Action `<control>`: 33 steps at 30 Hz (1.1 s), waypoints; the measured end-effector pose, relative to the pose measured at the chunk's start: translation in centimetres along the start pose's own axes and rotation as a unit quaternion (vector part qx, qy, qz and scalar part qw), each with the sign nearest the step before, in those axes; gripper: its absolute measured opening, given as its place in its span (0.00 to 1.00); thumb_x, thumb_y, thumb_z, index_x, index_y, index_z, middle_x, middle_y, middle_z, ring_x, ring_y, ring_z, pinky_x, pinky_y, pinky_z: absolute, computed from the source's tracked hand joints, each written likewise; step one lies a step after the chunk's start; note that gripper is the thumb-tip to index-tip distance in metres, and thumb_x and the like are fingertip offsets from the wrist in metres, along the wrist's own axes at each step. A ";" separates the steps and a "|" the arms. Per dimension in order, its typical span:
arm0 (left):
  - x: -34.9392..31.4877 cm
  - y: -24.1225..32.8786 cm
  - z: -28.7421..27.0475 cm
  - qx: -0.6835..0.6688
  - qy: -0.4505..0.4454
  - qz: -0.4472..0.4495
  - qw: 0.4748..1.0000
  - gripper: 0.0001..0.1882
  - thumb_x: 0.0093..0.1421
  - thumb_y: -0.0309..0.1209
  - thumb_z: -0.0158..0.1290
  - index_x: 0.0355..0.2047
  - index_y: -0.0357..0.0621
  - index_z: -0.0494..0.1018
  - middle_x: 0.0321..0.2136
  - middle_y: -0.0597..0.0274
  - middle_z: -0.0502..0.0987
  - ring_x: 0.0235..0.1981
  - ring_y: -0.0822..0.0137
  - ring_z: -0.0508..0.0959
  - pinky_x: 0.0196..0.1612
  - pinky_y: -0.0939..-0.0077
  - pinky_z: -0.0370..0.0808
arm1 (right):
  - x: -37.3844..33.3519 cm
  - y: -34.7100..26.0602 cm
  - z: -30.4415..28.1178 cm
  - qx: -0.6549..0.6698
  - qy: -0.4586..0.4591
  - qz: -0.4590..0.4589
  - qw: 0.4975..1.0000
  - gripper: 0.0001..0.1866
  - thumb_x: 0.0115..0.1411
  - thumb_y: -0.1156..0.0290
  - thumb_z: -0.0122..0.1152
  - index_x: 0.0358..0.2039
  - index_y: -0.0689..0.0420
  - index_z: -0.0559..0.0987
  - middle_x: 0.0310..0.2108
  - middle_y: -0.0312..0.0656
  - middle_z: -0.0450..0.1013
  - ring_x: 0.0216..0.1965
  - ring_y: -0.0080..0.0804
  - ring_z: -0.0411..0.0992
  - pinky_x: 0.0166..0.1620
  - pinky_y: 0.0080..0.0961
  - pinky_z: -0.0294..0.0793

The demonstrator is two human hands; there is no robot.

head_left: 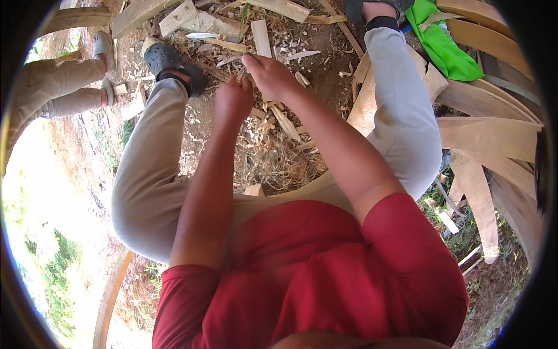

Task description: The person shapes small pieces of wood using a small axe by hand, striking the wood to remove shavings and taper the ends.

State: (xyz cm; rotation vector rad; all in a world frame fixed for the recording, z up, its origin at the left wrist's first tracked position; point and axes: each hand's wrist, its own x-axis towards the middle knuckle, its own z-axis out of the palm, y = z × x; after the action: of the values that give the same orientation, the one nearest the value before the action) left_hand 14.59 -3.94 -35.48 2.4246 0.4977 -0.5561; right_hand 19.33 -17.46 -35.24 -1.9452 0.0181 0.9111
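Around me it is open air. The ground (326,74) ahead of me is brown earth, strewn with pale wood shavings (278,166). To my right, long curved boards (494,135) lie overlapping, with grass (500,311) below them. On my left, strong daylight bleaches the ground nearly white, and green foliage (58,273) shows through the glare beside a curved wooden strip (110,298).

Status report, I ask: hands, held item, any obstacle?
Left hand, right hand: closed, close together. Held item: mostly hidden, not identifiable. Wood scraps below; nothing visibly blocking.
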 end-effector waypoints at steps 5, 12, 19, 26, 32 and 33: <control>-0.4 -0.2 0.3 0.005 0.003 -0.016 1.000 0.26 0.72 0.45 0.46 0.40 0.28 0.79 0.34 0.31 0.82 0.38 0.38 0.85 0.44 0.47 0.80 | -0.5 -2.2 -1.6 0.003 -0.092 0.032 0.995 0.35 0.77 0.40 0.35 0.70 0.51 0.71 0.64 0.54 0.72 0.67 0.47 0.70 0.67 0.42 0.70; 0.2 -0.6 0.4 -0.015 0.006 -0.002 1.000 0.26 0.69 0.45 0.49 0.41 0.28 0.79 0.35 0.30 0.82 0.40 0.34 0.83 0.46 0.46 0.78 | -0.5 0.7 -1.7 0.004 0.042 0.001 0.999 0.34 0.76 0.42 0.35 0.71 0.50 0.69 0.64 0.53 0.73 0.66 0.51 0.71 0.68 0.45 0.69; 0.5 -1.0 0.5 -0.033 0.010 -0.011 0.999 0.28 0.68 0.48 0.49 0.40 0.28 0.79 0.33 0.29 0.82 0.41 0.32 0.83 0.47 0.46 0.78 | 0.3 3.5 0.1 -0.002 0.014 0.095 0.995 0.33 0.77 0.43 0.33 0.70 0.50 0.71 0.64 0.52 0.73 0.60 0.52 0.76 0.64 0.47 0.72; 0.0 -0.5 0.3 -0.006 0.015 -0.022 1.000 0.29 0.68 0.49 0.48 0.41 0.28 0.79 0.38 0.31 0.82 0.43 0.31 0.82 0.49 0.47 0.78 | 0.3 3.0 -0.5 0.040 0.053 0.010 0.998 0.34 0.76 0.40 0.36 0.61 0.53 0.79 0.50 0.57 0.80 0.54 0.52 0.79 0.59 0.45 0.75; 1.4 -2.0 1.0 -0.019 0.006 -0.037 0.999 0.29 0.69 0.48 0.45 0.41 0.28 0.80 0.37 0.31 0.83 0.41 0.35 0.84 0.49 0.47 0.80 | 2.5 5.3 0.2 0.030 0.029 0.003 0.999 0.35 0.75 0.39 0.38 0.62 0.54 0.77 0.47 0.55 0.81 0.55 0.52 0.78 0.57 0.46 0.76; 1.4 -1.6 0.7 -0.006 -0.001 -0.030 1.000 0.29 0.70 0.47 0.45 0.41 0.28 0.80 0.37 0.31 0.83 0.41 0.35 0.84 0.49 0.47 0.80 | 2.9 4.3 0.5 0.021 0.057 -0.030 0.998 0.33 0.74 0.41 0.43 0.63 0.55 0.77 0.50 0.57 0.80 0.56 0.54 0.77 0.58 0.45 0.75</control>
State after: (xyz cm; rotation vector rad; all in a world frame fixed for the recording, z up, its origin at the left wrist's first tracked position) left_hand 14.87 -2.90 -37.42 2.4036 0.5729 -0.5800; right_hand 19.53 -18.42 -40.37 -1.9455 0.0450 0.7546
